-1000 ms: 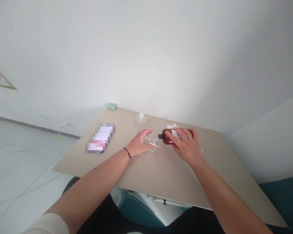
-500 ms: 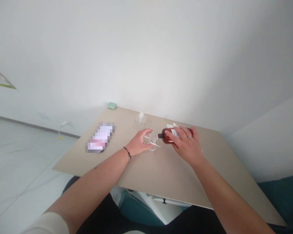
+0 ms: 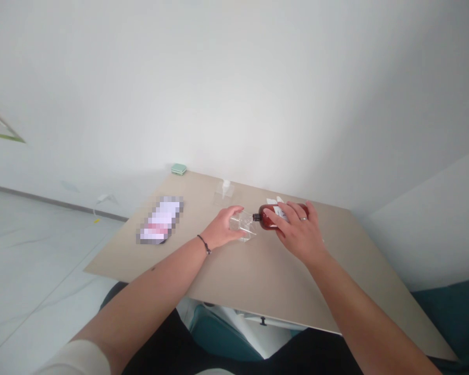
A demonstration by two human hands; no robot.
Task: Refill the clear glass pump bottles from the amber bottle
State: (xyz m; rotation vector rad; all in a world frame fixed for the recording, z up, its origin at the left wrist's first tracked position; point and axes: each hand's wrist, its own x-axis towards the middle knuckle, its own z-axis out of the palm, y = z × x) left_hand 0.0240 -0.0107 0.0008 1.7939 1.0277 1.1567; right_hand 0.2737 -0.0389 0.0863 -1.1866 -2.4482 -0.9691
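Observation:
My left hand is closed around a clear, see-through container, thumb and fingers on opposite sides of it. Tipped onto its side, a brown bottle with a white label lies in the grip of my right hand. The bottle's dark neck points left, right at the mouth of the clear container. Whether liquid runs between them is too small to tell. My right palm and fingers hide much of the bottle's body.
On the beige table, a phone with a blurred-out screen lies at left. A small green case sits at the back left corner. Behind my left hand stands a clear box-like item with a white top. A white wall rises behind.

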